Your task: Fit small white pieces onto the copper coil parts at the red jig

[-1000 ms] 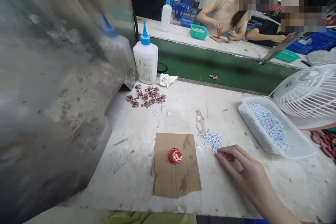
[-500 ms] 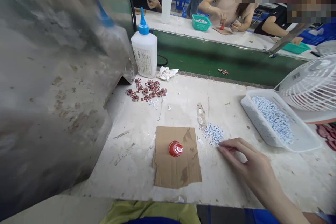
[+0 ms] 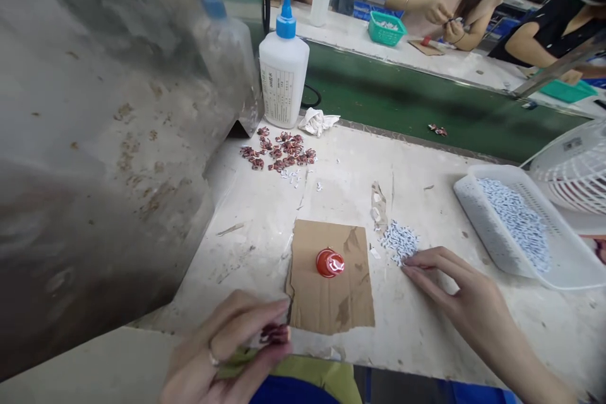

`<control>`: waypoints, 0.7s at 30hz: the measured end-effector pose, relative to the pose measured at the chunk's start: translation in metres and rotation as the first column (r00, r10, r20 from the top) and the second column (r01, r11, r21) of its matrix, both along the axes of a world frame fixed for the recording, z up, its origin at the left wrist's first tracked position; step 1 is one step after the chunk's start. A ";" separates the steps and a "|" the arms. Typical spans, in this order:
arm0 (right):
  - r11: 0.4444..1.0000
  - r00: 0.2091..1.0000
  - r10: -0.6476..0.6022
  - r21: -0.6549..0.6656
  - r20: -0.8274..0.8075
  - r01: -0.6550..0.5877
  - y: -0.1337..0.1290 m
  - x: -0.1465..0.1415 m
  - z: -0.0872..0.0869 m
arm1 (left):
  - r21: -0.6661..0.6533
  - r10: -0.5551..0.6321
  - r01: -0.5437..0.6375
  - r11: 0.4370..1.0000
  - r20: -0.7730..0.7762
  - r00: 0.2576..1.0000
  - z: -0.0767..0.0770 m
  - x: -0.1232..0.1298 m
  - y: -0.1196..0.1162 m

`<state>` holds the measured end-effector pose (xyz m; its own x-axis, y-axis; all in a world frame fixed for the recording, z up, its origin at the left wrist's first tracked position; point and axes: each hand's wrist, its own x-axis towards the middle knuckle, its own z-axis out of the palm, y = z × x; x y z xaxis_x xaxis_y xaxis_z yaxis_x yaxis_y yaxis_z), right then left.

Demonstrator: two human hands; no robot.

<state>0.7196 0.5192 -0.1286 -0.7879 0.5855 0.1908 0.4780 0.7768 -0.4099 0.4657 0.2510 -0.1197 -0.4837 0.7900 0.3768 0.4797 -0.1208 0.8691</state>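
Observation:
My left hand (image 3: 231, 347), wearing a ring, pinches a small dark red-brown piece (image 3: 275, 334) at the table's front edge, left of the cardboard. My right hand (image 3: 459, 290) has thumb and fingertips pressed together at the lower edge of a small pile of white-blue bits (image 3: 400, 240); whatever is between the tips is too small to name. A round red cap-like container (image 3: 330, 262) sits on the brown cardboard square (image 3: 355, 303) between my hands. Farther back on the left lie several red-brown pieces (image 3: 288, 146) like the held one, with scattered white bits beside them.
A metal housing (image 3: 118, 139) fills the left side. Behind the pieces stand a white bottle with a blue nozzle (image 3: 284, 76) and crumpled tissue (image 3: 318, 122). On the right are a white basket of bits (image 3: 563, 252) and a fan (image 3: 577, 170). People sit at the opposite bench (image 3: 350, 31).
My left hand has come into view at the lower left with a red-brown piece. My right hand remains at the pile's edge. The view has shifted slightly.

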 end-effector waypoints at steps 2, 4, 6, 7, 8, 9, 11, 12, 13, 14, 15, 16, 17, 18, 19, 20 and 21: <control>0.999 0.999 0.038 -0.020 0.024 -0.038 0.004 -0.002 0.002 | -0.005 -0.011 0.011 1.000 0.071 0.997 -0.002 0.005 0.009; 0.991 0.993 0.110 0.073 0.050 -0.113 0.006 -0.002 0.003 | -0.036 -0.022 0.025 0.999 0.090 0.996 -0.005 0.009 0.013; 0.960 0.984 0.158 0.219 0.086 -0.173 0.005 -0.001 0.002 | -0.057 0.041 -0.035 0.998 0.108 0.993 -0.006 0.012 0.013; 0.943 0.982 0.164 0.276 0.097 -0.185 0.004 0.000 0.001 | -0.061 0.084 -0.077 0.995 0.125 0.989 -0.007 0.013 0.013; 0.934 0.983 0.158 0.310 0.095 -0.180 0.002 0.001 -0.001 | -0.062 0.121 -0.114 0.992 0.138 0.983 -0.007 0.013 0.012; 0.935 0.987 0.139 0.320 0.076 -0.156 0.001 0.003 -0.003 | -0.070 0.151 -0.142 0.987 0.142 0.978 -0.007 0.012 0.012; 0.962 0.998 0.067 0.265 0.012 -0.068 -0.003 0.005 -0.005 | -0.113 0.178 -0.163 0.980 0.134 0.975 -0.006 0.010 0.012; 0.977 1.000 0.019 0.212 -0.014 -0.015 -0.004 0.004 -0.005 | -0.151 0.186 -0.165 0.975 0.134 0.973 -0.005 0.009 0.012; 0.988 0.999 -0.031 0.151 -0.032 0.036 -0.006 0.002 -0.003 | -0.184 0.190 -0.163 0.969 0.140 0.972 -0.005 0.007 0.012; 0.993 0.996 -0.072 0.089 -0.045 0.076 -0.008 -0.002 -0.001 | -0.211 0.190 -0.156 0.965 0.154 0.970 -0.005 0.006 0.012; 0.995 0.994 -0.097 0.030 -0.057 0.099 -0.011 -0.007 0.003 | -0.226 0.190 -0.149 0.963 0.170 0.967 -0.006 0.006 0.012; 0.995 0.992 -0.099 -0.023 -0.073 0.098 -0.015 -0.014 0.007 | -0.234 0.179 -0.135 0.963 0.178 0.968 -0.006 0.005 0.012; 0.995 0.993 -0.081 -0.068 -0.091 0.075 -0.019 -0.023 0.012 | -0.236 0.164 -0.119 0.964 0.178 0.970 -0.007 0.005 0.012; 0.994 0.993 -0.043 -0.102 -0.111 0.032 -0.023 -0.032 0.017 | -0.234 0.144 -0.100 0.967 0.178 0.973 -0.007 0.005 0.012; 0.992 0.991 0.009 -0.124 -0.133 -0.025 -0.028 -0.042 0.021 | -0.233 0.121 -0.078 0.969 0.176 0.977 -0.007 0.005 0.011; 0.987 0.986 0.067 -0.134 -0.151 -0.087 -0.033 -0.051 0.026 | -0.222 0.090 -0.052 0.974 0.165 0.982 -0.007 0.005 0.011; 0.980 0.979 0.120 -0.136 -0.164 -0.143 -0.037 -0.060 0.029 | -0.204 0.062 -0.031 0.978 0.144 0.988 -0.006 0.005 0.011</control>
